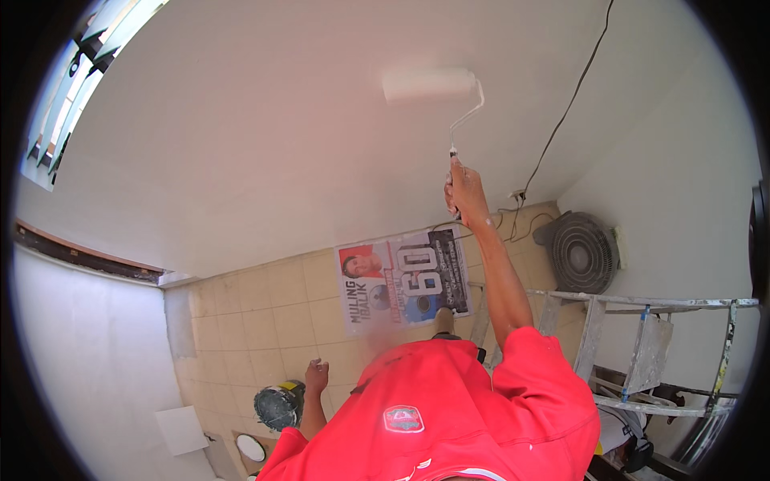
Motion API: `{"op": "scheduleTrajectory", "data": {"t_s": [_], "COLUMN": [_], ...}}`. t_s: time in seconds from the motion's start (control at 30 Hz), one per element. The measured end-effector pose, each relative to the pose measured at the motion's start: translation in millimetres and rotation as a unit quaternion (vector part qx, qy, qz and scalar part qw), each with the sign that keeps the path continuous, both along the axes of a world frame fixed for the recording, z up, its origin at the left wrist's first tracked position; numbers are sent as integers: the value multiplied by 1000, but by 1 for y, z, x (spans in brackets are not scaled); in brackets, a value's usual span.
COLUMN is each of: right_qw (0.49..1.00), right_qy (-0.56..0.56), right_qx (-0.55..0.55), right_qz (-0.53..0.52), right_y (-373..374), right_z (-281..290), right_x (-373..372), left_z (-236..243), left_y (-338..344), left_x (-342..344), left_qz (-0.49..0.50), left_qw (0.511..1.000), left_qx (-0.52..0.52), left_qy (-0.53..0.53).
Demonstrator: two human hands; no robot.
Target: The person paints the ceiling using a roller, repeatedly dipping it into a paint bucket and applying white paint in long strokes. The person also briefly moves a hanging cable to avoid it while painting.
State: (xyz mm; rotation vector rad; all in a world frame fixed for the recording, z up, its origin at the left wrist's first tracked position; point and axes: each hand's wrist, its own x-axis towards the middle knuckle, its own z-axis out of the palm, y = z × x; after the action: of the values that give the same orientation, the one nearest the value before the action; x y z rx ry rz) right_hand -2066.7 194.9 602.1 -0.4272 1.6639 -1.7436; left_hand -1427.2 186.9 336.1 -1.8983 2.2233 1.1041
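Observation:
My right hand (467, 191) is wrapped round the handle of a paint roller (429, 85), with the arm stretched forward. The roller's white sleeve lies against the pale wall (265, 136), and its bent wire frame runs down to the dark grip. My left hand (318, 375) hangs low at my side with its fingers curled in; I see nothing in it. Just left of that hand, a dark, paint-smeared bucket (278, 408) with a yellow band stands on the tiled floor.
A printed poster sheet (405, 276) lies on the floor by the wall. To the right are a black fan (583, 252) and a paint-splashed ladder (592, 337). A dark cable (571, 100) runs down the wall to an outlet. A louvred window (68, 112) is at upper left.

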Motion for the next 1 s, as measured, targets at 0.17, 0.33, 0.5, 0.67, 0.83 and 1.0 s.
{"op": "scheduleTrajectory", "data": {"t_s": [0.17,0.33,0.5,0.67,0.83,1.0], "right_qw": [996,996,999,995,966,990], "right_qy": [43,6,26,3,219,30], "right_qx": [-72,-84,-21,81,114,107], "right_qz": [-9,30,43,57,77,90], "right_y": [-15,-19,-41,-41,-35,-16], "right_z": [55,89,29,-65,-200,-163], "right_x": [-2,14,23,35,21,63], "left_z": [3,1,-18,-27,-25,-23], "left_y": [-6,-6,3,34,41,75], "left_x": [-1,-8,7,35,60,69], "left_qz": [5,16,29,49,-3,72], "left_qw": [1000,1000,999,996,999,995], "left_qx": [-4,10,34,68,12,55], "left_qy": [3,11,12,-18,-36,-37]}}
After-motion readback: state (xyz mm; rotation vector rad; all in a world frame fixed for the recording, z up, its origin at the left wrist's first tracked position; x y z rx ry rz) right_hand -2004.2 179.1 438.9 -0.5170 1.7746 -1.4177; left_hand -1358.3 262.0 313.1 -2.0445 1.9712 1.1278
